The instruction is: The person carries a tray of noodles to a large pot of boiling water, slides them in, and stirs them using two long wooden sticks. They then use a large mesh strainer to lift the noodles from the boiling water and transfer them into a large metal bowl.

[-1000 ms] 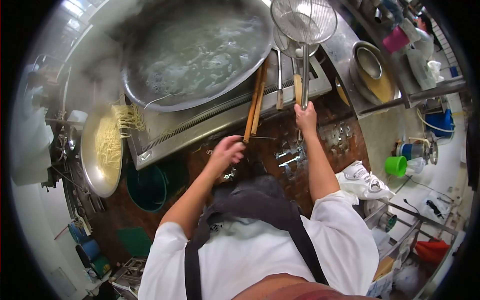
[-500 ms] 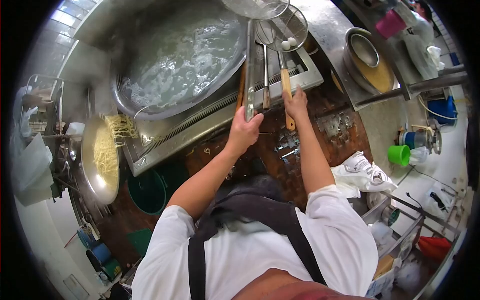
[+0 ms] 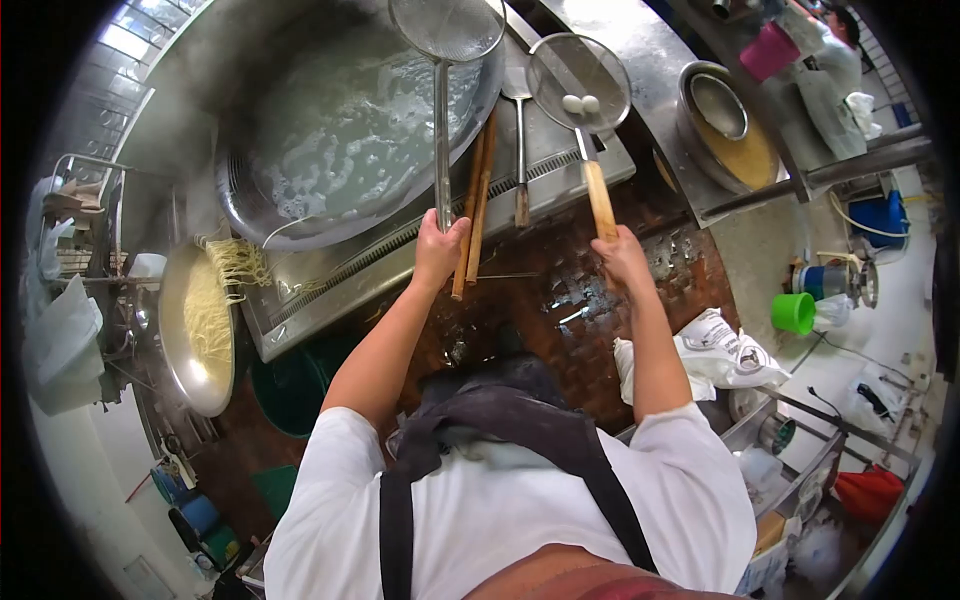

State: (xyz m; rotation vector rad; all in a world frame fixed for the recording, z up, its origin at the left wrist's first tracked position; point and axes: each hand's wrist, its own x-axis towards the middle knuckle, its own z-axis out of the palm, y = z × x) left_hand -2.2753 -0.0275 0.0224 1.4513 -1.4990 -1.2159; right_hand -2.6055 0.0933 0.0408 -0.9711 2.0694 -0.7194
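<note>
My left hand [image 3: 437, 250] is closed around the metal handle of a large round strainer [image 3: 447, 28], whose mesh is over the right rim of a wide pot [image 3: 350, 150] of foamy, steaming liquid. My right hand [image 3: 622, 258] grips the wooden handle of a smaller strainer [image 3: 578, 80], which holds two white, egg-like balls [image 3: 581, 104]. Between the two strainers, a pair of long wooden sticks [image 3: 476, 205] and a metal spatula [image 3: 520, 150] rest on the stove edge.
A metal bowl [image 3: 178, 370] of yellow noodles stands left of the stove. At right are a bowl [image 3: 745, 165] of yellowish liquid, a white sack [image 3: 725, 350] and a green bucket [image 3: 793, 313]. A person [image 3: 838, 55] is at the far upper right.
My left hand and the large strainer have moved left, towards the pot. My right hand and the smaller strainer have shifted right and down, and the strainers are now apart.
</note>
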